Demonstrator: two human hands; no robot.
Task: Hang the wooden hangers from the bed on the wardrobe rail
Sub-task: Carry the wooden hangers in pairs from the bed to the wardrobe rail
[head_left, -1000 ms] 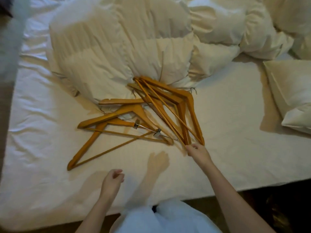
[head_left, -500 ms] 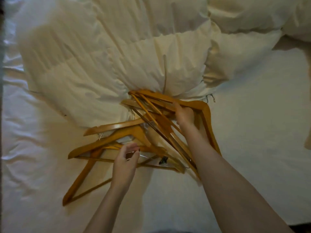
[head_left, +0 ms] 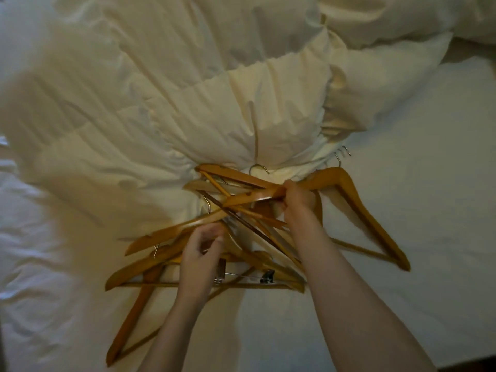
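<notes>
On the bed, wooden hangers piled against duvet. Right hand fingers clamped around hanger tops; left hand fingers pinching one near the clip bar.

Both forearms are bare to the frame's edge, no sleeves showing; the left hand and right hand wear nothing.

Honey-orange wooden hangers, cream duvet, white sheet.
</notes>
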